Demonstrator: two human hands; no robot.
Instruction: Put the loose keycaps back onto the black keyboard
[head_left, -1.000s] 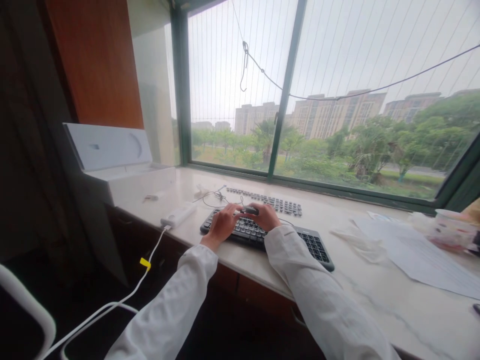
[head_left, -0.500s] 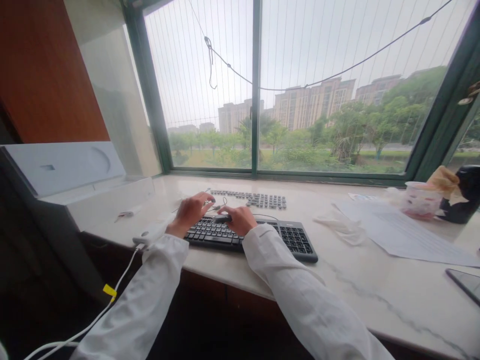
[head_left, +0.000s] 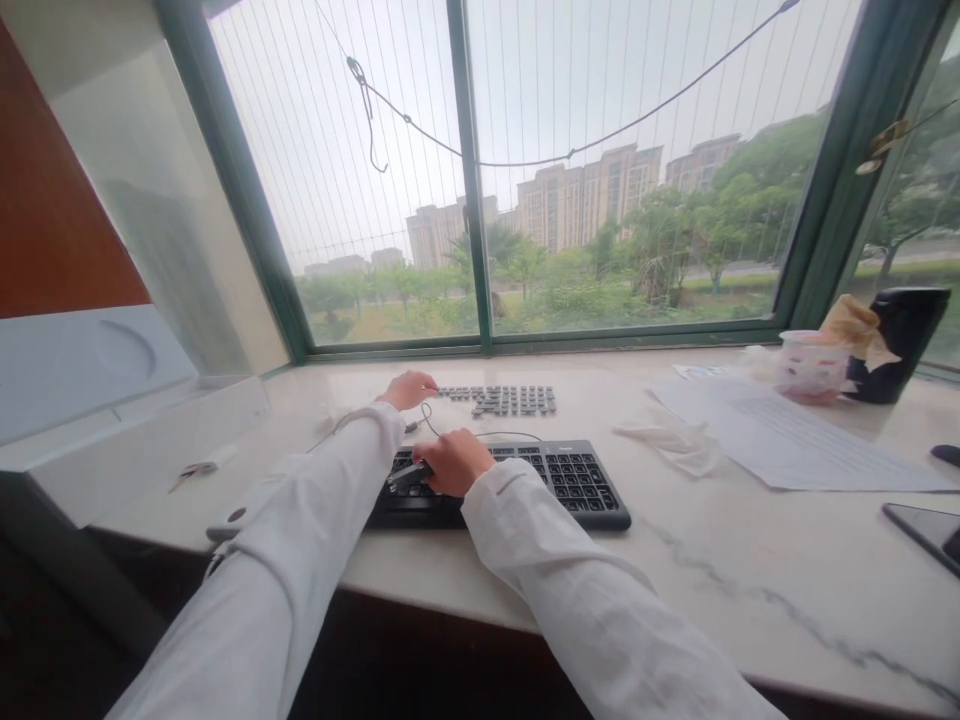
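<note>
Loose white sleeves (head_left: 559, 565), creased cuffs (head_left: 487, 482)

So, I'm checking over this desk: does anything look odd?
Yes: what look like keycaps lie loose between the keyboard and the window, odd because keycaps normally sit on a keyboard.

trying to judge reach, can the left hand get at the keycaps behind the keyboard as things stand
Probably yes: the left hand is at the left end of the keycaps, and nothing visible blocks its way.
</note>
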